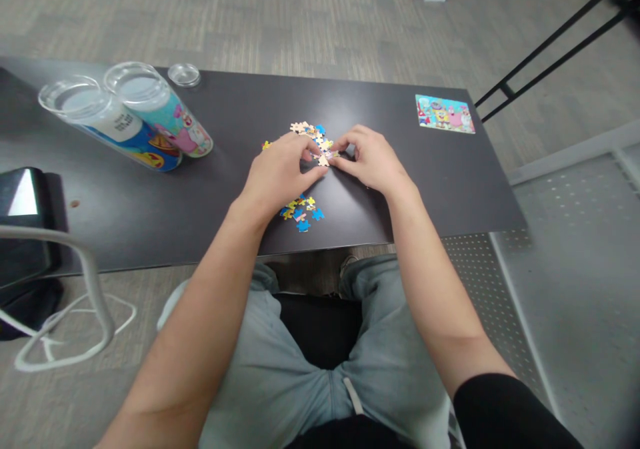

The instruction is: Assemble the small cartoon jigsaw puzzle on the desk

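Both my hands rest on a dark table point(430, 189) over a scatter of small puzzle pieces point(313, 134). My left hand point(280, 172) is curled, its thumb and fingers pinching at a pale puzzle piece point(323, 161). My right hand point(367, 159) meets it from the right, fingers bent and pressed on the same cluster. A second small group of blue and yellow pieces point(303, 214) lies just below my left hand, near the table's front edge.
Two clear cartoon-printed tubes point(145, 119) lie on their sides at the left, with a round clear lid point(184, 74) behind them. A finished picture card point(444, 113) lies at the far right. A dark device point(23, 199) and chair frame point(90, 269) sit left.
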Action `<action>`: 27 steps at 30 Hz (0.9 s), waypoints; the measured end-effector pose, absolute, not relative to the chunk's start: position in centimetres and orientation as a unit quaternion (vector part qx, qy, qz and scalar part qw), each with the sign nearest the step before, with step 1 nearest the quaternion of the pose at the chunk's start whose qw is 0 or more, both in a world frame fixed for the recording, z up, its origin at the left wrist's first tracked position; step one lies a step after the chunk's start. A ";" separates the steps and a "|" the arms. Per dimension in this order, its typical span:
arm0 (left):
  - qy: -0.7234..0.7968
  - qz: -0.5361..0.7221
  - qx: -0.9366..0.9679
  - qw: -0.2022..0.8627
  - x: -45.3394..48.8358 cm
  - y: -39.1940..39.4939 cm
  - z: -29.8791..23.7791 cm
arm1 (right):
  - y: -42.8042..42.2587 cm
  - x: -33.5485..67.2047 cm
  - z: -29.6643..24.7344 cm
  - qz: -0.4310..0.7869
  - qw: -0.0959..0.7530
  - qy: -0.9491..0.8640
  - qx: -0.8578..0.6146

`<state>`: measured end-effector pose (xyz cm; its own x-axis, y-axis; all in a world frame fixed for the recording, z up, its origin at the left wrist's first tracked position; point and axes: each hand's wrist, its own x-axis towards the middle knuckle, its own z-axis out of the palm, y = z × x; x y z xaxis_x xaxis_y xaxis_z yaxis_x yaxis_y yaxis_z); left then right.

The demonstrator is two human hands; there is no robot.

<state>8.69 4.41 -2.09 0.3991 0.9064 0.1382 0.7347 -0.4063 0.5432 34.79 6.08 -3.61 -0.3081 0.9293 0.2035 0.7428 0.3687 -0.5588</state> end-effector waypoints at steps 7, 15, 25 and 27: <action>0.534 0.195 0.803 0.179 9.8 4.1 -1.4 | 6.0 35.7 -3.2 0.180 0.288 -0.777 -0.530; 0.540 0.176 0.801 0.188 9.8 4.0 -1.2 | 5.5 39.0 -2.5 0.218 0.315 -0.762 -0.523; 0.512 0.205 0.803 0.226 9.3 4.8 -2.0 | 4.2 40.9 -1.2 0.261 0.243 -0.763 -0.539; 0.510 0.211 0.800 0.236 9.4 4.9 -2.1 | 4.4 40.5 -1.4 0.260 0.239 -0.763 -0.541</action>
